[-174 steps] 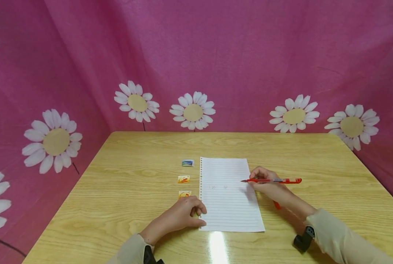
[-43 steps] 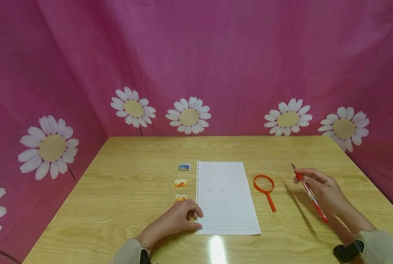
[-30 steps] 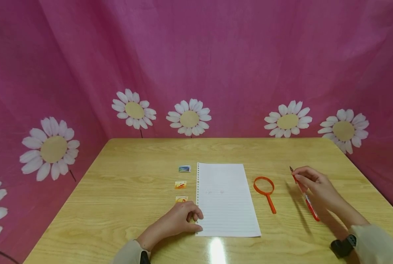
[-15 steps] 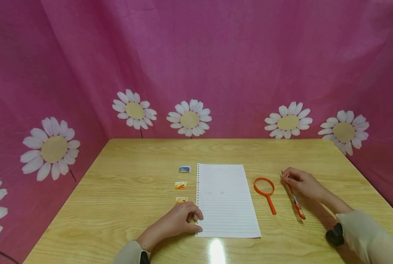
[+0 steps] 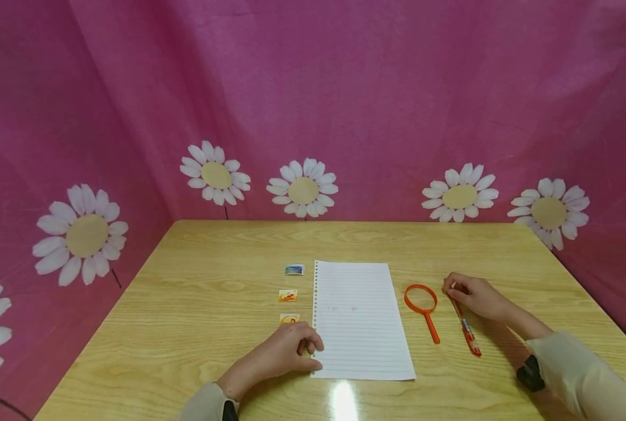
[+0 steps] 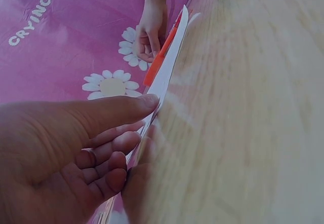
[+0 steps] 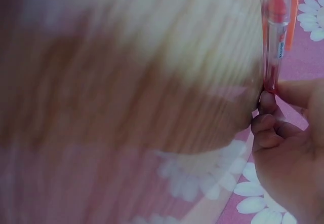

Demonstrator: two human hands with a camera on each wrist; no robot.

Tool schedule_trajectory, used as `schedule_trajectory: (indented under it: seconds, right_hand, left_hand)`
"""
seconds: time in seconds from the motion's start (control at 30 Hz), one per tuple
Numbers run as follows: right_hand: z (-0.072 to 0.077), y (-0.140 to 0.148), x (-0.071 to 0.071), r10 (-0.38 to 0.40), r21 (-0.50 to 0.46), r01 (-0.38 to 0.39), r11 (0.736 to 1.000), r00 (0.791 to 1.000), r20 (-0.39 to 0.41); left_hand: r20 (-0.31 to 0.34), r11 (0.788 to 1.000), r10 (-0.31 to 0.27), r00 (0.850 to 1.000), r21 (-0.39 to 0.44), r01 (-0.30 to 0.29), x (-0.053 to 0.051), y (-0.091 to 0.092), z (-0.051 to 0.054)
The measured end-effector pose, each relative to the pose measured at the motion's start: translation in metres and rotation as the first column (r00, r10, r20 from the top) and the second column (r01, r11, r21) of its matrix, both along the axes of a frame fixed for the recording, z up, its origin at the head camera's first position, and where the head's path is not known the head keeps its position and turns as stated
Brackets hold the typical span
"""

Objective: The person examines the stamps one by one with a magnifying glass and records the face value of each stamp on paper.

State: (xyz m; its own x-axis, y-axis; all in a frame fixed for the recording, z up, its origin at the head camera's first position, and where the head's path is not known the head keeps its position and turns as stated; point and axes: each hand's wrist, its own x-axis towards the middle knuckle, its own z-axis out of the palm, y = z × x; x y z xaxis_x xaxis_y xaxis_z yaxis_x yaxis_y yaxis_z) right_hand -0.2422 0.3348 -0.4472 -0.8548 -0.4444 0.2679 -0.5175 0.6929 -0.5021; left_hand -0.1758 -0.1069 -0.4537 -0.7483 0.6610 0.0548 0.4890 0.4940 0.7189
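My right hand [image 5: 478, 297] pinches a red pen [image 5: 469, 336] near its tip, at the right of the table. In the right wrist view the thumb and forefinger meet at the end of the pen [image 7: 276, 41], which lies along the tabletop. A lined sheet of paper [image 5: 362, 339] with faint writing lies in the middle. Its lower left edge is touched by my left hand [image 5: 286, 349], fingers loosely bent. In the left wrist view the left thumb [image 6: 116, 113] rests on the paper's edge. Between paper and pen lies an orange-red magnifying glass [image 5: 429, 324].
Three small stamps lie in a column left of the paper: a blue stamp [image 5: 294, 269], a yellow stamp [image 5: 288, 296] and another yellow stamp [image 5: 289, 318] just beyond the left hand. A pink flowered curtain [image 5: 365, 105] stands behind the wooden table [image 5: 213, 280].
The right hand moved from the paper rightward with the pen, uncovering the magnifying glass. Then it came back left and lowered the pen to the table. The left hand stayed at the paper's edge.
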Motion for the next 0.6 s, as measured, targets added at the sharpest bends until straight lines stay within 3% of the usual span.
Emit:
schedule_trajectory:
  seconds: [0.17,0.37,0.5,0.6]
  right_hand:
    - [-0.002,0.000,0.001,0.027,-0.009,-0.027,1.000,1.000,-0.010]
    - [-0.001,-0.002,0.004,0.004,-0.012,-0.004,1.000,1.000,-0.030]
    - [0.001,-0.004,0.005,-0.029,-0.016,0.028,0.999,0.998,-0.053]
    - [0.003,-0.005,0.005,-0.051,-0.015,0.051,0.999,0.997,-0.057]
  left_hand:
    - [0.010,1.000,-0.003,1.000,-0.007,0.003,0.000,-0.001,0.001]
    - [0.042,0.999,0.026,0.999,0.028,-0.027,-0.003,-0.003,0.002]
    - [-0.022,0.991,0.090,0.996,0.106,-0.087,-0.010,-0.008,0.004]
    - [-0.080,0.977,0.162,0.984,0.152,-0.148,-0.018,-0.014,0.005]
